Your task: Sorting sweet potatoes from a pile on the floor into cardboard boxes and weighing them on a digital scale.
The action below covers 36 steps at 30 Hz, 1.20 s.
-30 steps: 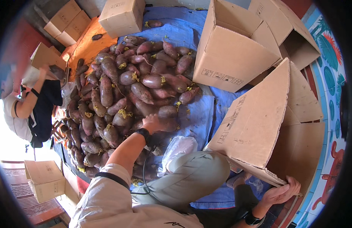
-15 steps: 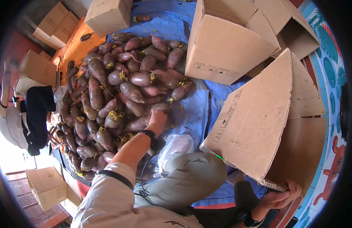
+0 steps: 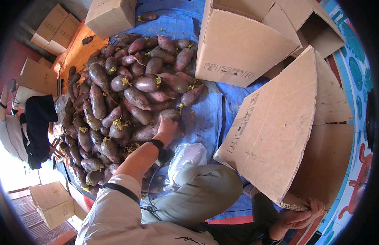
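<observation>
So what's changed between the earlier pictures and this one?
Your left hand moved slightly right across the sweet potato pile; its fingers are now on a sweet potato near the pile's right side, though a grip isn't clear. The co-worker's arm swung left. The camera view shifted a little too. Your right hand stayed at the near edge of the cardboard box.

Sweet potato pile: centre-left, on the tarp.
Left hand: on the pile's near right side.
Near carton: right of the pile.
Right hand: at the near carton's near edge.
Far carton: beyond the near carton.
Plastic bag: between pile and near carton.
</observation>
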Motion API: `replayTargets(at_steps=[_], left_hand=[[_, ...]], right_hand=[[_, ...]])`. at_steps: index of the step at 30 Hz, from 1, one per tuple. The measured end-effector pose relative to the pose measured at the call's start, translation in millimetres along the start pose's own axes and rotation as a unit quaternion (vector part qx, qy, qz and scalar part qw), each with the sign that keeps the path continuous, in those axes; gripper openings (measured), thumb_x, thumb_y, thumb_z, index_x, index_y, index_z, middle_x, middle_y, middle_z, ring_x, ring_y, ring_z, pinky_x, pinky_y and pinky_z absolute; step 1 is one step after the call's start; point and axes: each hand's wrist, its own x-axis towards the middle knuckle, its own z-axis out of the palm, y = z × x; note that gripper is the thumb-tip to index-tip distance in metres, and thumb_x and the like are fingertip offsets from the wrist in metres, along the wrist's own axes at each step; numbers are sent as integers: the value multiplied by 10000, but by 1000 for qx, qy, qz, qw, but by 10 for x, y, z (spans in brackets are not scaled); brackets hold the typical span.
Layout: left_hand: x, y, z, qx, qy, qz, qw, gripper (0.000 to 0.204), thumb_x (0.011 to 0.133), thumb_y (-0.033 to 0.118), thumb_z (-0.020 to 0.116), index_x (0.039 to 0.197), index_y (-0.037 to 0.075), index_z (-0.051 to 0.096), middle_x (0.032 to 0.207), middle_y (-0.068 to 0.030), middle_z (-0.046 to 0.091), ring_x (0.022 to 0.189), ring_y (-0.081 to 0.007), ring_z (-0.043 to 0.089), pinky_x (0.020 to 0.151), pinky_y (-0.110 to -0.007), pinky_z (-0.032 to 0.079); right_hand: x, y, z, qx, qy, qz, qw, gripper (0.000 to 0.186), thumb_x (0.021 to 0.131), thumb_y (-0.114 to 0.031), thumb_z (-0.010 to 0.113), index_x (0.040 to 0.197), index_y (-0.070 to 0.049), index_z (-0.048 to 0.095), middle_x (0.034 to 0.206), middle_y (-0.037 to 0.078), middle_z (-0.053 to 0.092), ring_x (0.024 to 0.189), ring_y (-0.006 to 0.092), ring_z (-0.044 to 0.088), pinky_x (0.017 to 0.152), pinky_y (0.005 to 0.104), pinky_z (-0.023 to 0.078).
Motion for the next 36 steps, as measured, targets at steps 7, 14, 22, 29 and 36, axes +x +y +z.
replayTargets(at_steps=[7, 14, 22, 29, 36], left_hand=[[250, 286, 86, 56, 52, 85, 994, 405, 693, 276, 627, 1058, 111, 569, 988, -46, 538, 1034, -231, 451, 964, -482, 269], [444, 442, 186, 120, -41, 113, 986, 261, 778, 257, 537, 991, 154, 647, 1024, -17, 571, 1019, -202, 474, 909, -410, 293], [476, 629, 51, 148, -87, 110, 979, 297, 776, 258, 534, 1035, 151, 635, 1075, -26, 563, 1066, -216, 450, 951, -459, 235], [420, 601, -34, 151, -90, 177, 968, 311, 808, 262, 498, 1071, 142, 612, 1104, -38, 556, 1119, -241, 435, 1008, -526, 165], [382, 645, 30, 198, -59, 196, 959, 324, 825, 259, 471, 1104, 145, 589, 1170, -32, 512, 1139, -250, 415, 1020, -536, 142]], right_hand=[[0, 18, -7, 2, -8, -14, 1000, 337, 871, -196, 289, 760, 29, 514, 755, 144, 505, 750, 285, 466, 752, 409, 361], [-38, -35, -31, -31, -9, 17, 999, 372, 895, -221, 259, 808, 28, 521, 781, 144, 515, 793, 303, 485, 783, 425, 371], [-73, 23, -61, -40, -24, 20, 999, 413, 898, -255, 237, 850, 36, 526, 818, 155, 521, 847, 310, 491, 830, 449, 360], [-49, 30, -45, -27, -20, -15, 999, 389, 886, -253, 258, 845, 32, 519, 827, 160, 513, 845, 314, 483, 835, 451, 352], [-1, -33, -57, -30, -20, 4, 999, 361, 888, -260, 270, 774, -4, 498, 765, 142, 488, 780, 291, 463, 790, 439, 342]])
